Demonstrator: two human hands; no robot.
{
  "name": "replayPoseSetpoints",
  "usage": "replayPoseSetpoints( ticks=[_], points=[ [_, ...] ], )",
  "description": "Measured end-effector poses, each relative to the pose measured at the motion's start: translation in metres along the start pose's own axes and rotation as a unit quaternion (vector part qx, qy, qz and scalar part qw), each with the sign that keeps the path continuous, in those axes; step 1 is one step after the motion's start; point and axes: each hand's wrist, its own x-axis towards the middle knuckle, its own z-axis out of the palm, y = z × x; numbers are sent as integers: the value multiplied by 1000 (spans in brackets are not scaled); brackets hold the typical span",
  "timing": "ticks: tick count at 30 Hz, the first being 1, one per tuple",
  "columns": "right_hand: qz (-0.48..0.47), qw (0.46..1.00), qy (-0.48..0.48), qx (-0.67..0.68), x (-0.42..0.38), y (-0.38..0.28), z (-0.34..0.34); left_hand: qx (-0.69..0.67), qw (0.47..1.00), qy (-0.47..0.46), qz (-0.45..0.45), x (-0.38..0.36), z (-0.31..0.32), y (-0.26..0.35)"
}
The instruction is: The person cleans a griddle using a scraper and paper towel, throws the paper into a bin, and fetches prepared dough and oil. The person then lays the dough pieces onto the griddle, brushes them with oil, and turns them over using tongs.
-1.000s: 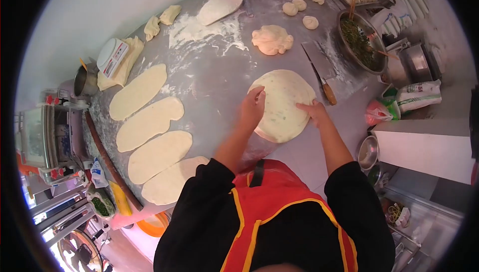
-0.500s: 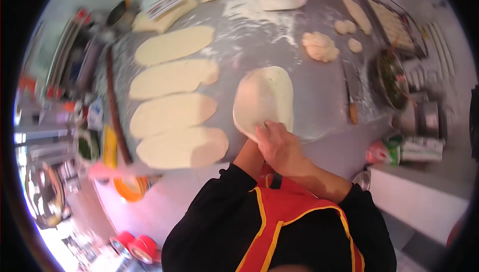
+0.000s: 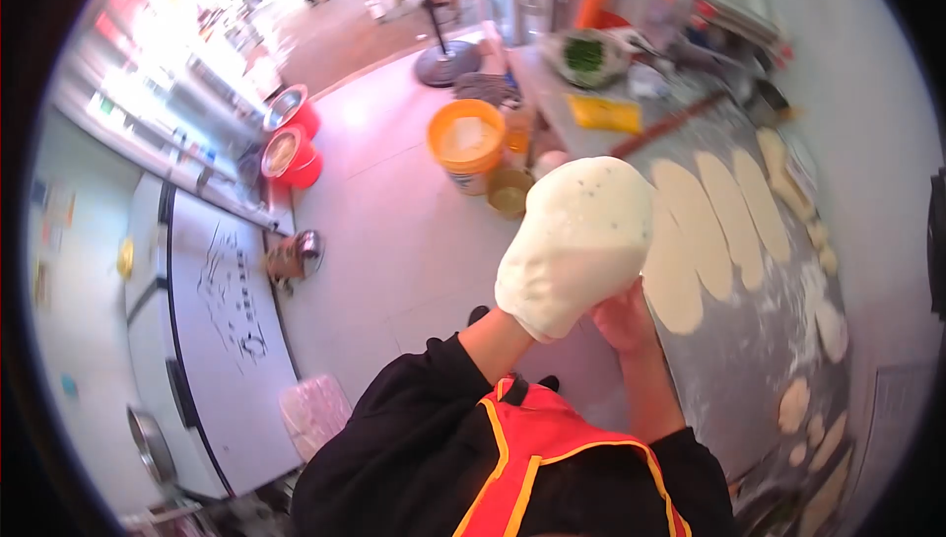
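The left hand is hidden under the round flecked dough sheet (image 3: 581, 241), which drapes over it, so its grip cannot be told. The right hand (image 3: 619, 318) cups the sheet's near right edge from below, fingers spread, beside oval dough pieces (image 3: 690, 232) on the floured table (image 3: 749, 360).

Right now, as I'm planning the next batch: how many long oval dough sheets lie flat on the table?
3 clearly: one beside the lifted dough round, the middle, the farthest. That round may hide more.
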Motion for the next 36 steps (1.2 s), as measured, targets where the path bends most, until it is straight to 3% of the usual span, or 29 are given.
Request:
replayPoseSetpoints(
  ticks=[2,4,7,9,11,13,15,17,18,22,26,28,30,33,36],
  points=[
    [83,994,-67,10,64,50,-15,24,997,20,72,-25,-14,68],
    [171,981,-87,-30,117,89,10,76,984,51,154,-51,-28,144],
    [209,966,-81,-130,176,152,112,261,919,135,261,-86,-45,264],
    [238,954,-126,-131,224,207,154,502,780,205,312,-102,-46,341],
    [268,942,-159,-128,271,245,212,738,517,270,340,-116,-28,414],
    [282,935,-177,-121,308,275,274,851,302,277,329,-125,-9,476],
    [275,929,-199,-145,353,293,316,899,194,256,297,-119,5,523],
    [254,925,-227,-167,385,296,355,925,133,241,261,-108,14,557],
    [232,925,-249,-172,403,296,374,933,112,237,248,-103,16,570],
    [290,891,-246,-246,484,356,361,947,69,237,205,-82,14,610],
    [276,914,-191,-226,518,370,359,961,52,205,176,-51,23,656],
    [237,866,-138,-418,533,355,330,966,48,185,175,-34,27,679],
    [144,878,-29,-456,533,321,291,970,38,159,177,-13,30,698],
    [21,906,186,-378,491,235,236,976,39,121,176,12,37,705],
    [-164,870,370,-280,409,127,158,980,39,90,174,36,48,687]
  ],
)
